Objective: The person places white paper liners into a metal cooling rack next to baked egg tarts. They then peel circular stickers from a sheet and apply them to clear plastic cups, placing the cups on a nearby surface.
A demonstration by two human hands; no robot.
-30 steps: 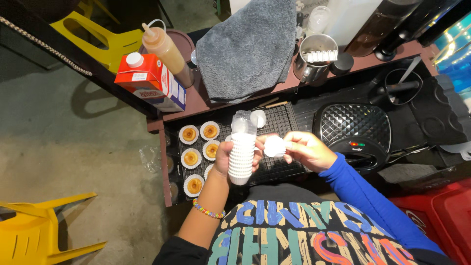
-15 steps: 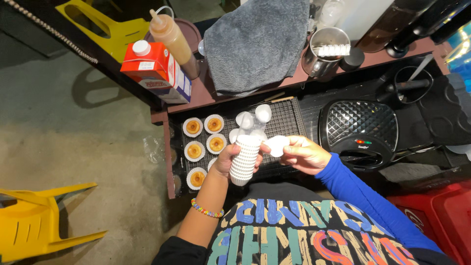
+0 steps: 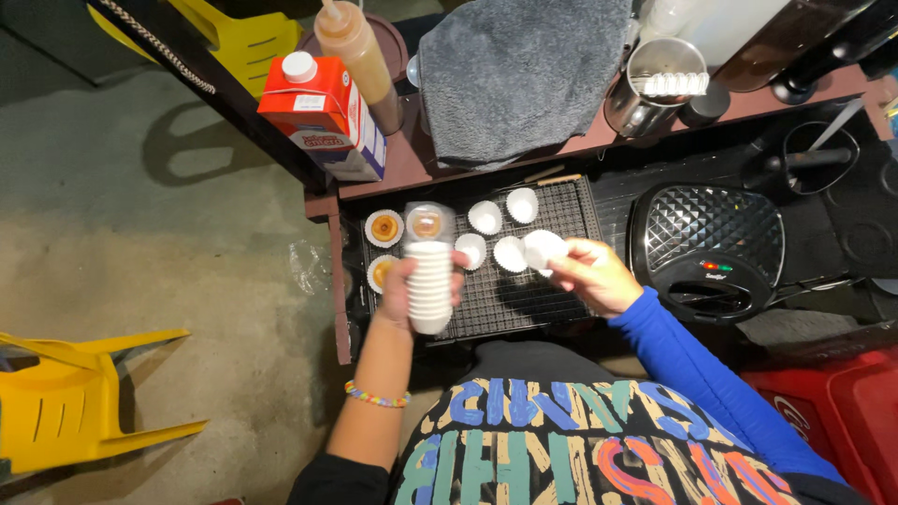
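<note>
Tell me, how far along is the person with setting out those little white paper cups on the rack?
Four empty white cups already sit on the wire rack, beside filled cups at its left. The right hand holds one more cup just above the rack, not yet set down. The left hand grips a tall stack of cups, so many remain, and much of the rack looks bare.

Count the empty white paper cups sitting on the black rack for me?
4. Two at the back: and. Two in front: and. A fifth cup is in the right hand, not set down. The left hand's stack may hide more.
</note>
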